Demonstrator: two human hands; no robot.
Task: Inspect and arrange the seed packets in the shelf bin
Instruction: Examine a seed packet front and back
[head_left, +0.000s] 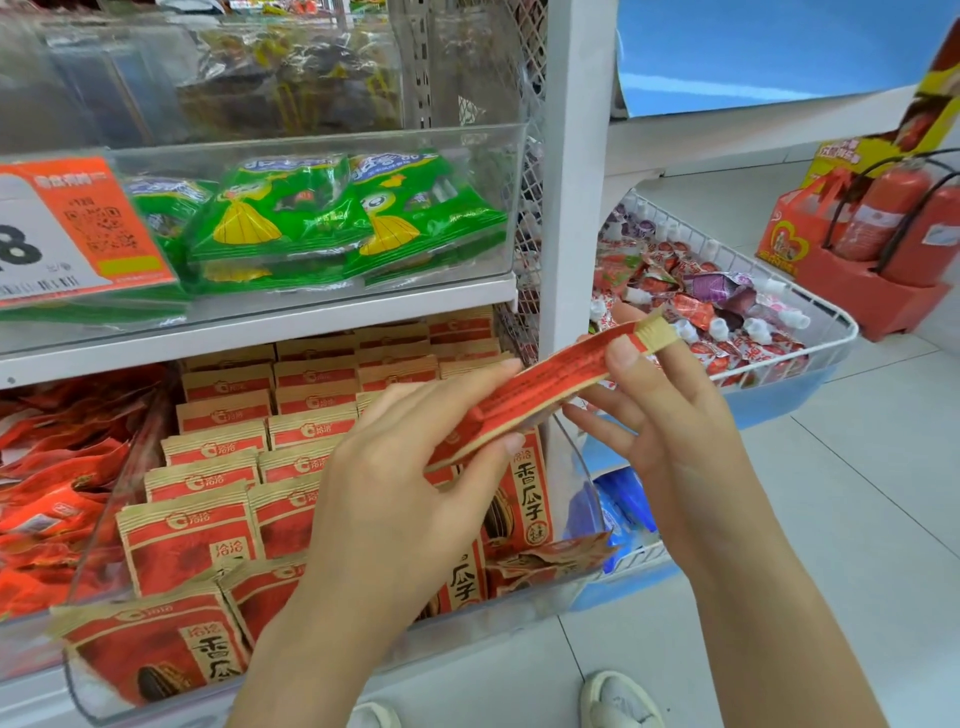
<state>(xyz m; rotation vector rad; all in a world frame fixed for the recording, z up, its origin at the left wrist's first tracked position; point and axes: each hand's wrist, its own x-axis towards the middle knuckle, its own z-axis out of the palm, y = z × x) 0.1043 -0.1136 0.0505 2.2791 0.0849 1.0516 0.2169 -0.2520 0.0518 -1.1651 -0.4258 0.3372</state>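
seed packet (540, 389) is pinched at both ends by left hand (415, 467) and right hand (670, 415), long axis rising rightward, above the shelf bin (576, 467), left hand nearer.

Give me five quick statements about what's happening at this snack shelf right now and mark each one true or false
1. Both hands hold one red and tan seed packet. True: the left hand grips its lower end, the right hand its upper end.
2. The held packet lies flat inside the clear bin. False: it is lifted above the bin.
3. The bin holds rows of matching red and tan packets. True.
4. The shelf above carries blue packets. False: the green packets sit there.
5. A wire basket of small wrapped snacks stands to the right. True.
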